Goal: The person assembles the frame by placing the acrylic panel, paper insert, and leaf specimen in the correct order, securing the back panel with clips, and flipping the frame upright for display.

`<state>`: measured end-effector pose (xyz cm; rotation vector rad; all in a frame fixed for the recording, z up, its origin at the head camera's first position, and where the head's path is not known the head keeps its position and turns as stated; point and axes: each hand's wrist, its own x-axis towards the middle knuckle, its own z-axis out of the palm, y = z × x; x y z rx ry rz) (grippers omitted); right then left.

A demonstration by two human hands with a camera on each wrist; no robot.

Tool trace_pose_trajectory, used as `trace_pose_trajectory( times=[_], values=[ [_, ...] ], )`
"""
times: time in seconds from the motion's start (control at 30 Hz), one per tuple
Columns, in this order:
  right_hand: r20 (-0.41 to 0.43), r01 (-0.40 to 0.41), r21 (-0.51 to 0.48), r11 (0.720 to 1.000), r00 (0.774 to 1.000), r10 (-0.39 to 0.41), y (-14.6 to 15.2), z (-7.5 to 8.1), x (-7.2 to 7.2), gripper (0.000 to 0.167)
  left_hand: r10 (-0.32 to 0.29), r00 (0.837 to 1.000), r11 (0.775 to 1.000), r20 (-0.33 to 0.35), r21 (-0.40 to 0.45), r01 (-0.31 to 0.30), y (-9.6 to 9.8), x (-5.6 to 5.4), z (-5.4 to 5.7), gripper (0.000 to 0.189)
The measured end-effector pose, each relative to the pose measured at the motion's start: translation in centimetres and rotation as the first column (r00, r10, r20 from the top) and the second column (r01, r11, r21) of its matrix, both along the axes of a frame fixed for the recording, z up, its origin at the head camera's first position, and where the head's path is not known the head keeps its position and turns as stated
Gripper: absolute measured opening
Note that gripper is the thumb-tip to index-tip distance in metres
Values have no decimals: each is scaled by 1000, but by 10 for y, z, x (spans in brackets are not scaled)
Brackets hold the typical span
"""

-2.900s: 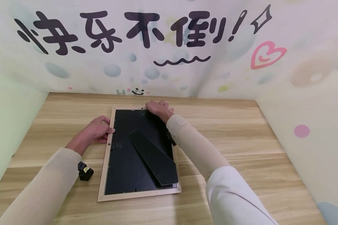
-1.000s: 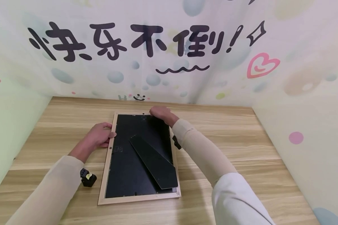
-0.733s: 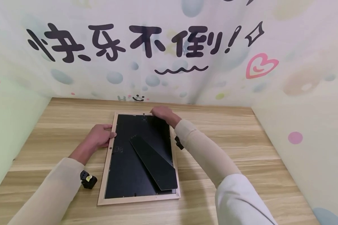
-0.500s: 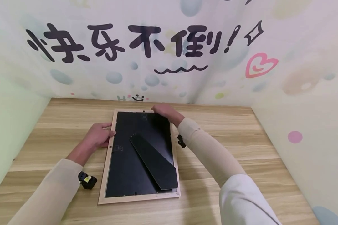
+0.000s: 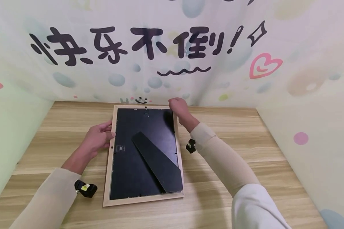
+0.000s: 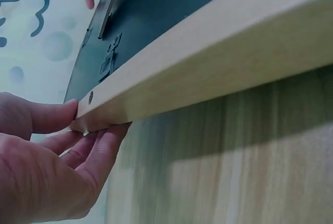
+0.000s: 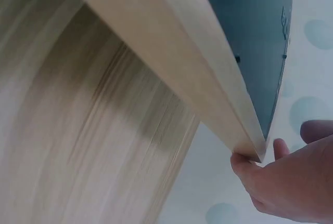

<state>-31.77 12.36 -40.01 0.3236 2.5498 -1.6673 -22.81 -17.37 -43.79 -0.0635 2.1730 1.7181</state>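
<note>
A picture frame (image 5: 109, 171) with a pale wooden border lies back side up, its black backing board (image 5: 129, 171) and folding easel leg (image 5: 160, 167) showing. Its far end is raised off the table. My left hand (image 5: 95, 140) grips the left border, thumb on top and fingers beneath, as the left wrist view shows. At the far right corner my right hand (image 5: 183, 111) holds the frame. A digit touches the corner from below in the right wrist view, while the other fingers (image 7: 317, 130) are bent beside it, partly hidden. The face below is hidden.
A wood-grain table (image 5: 232, 152) carries the frame. Close behind it rises a printed wall cloth (image 5: 212, 86), with pale side walls left and right. Small black wrist cameras (image 5: 87, 190) hang at both sleeves.
My right hand has slid from the top edge to the far right corner. The frame's far end has risen, and its backing there shows more. The left hand stays on the left border.
</note>
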Motion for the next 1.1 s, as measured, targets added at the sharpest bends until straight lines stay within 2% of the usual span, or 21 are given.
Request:
trace_pose_trajectory(
  times=[0.1, 0.23, 0.33, 0.47, 0.6, 0.73, 0.83, 1.1],
  values=[
    [-16, 28, -78, 997, 999, -29, 2, 1, 2, 49, 15, 1000, 1000, -25, 17, -14, -1, 2, 3, 62],
    [-74, 69, -166, 984, 994, -82, 6, -1, 5, 54, 34, 998, 998, -56, 59, -31, 0, 4, 3, 62],
    [-141, 88, -256, 963, 982, -128, 7, -1, 8, 56, 56, 995, 994, -85, 102, -47, -1, 5, 3, 62],
    [-203, 72, -350, 934, 967, -151, 7, 0, 9, 56, 83, 989, 987, -124, 146, -65, -1, 5, 3, 61],
    [-229, 26, -409, 912, 965, -131, 10, 1, 9, 60, 110, 982, 977, -153, 198, -78, -2, 7, 4, 62],
    [-239, -20, -449, 893, 966, -99, 12, 2, 9, 63, 135, 977, 956, -164, 280, -85, -5, 10, 4, 63],
    [-229, -38, -475, 879, 970, -81, 14, 2, 8, 62, 144, 974, 947, -176, 310, -84, -6, 11, 3, 63],
    [-147, -41, -504, 863, 988, -38, 19, 4, 11, 63, 158, 964, 939, -215, 336, -79, -5, 12, 2, 61]
  ],
)
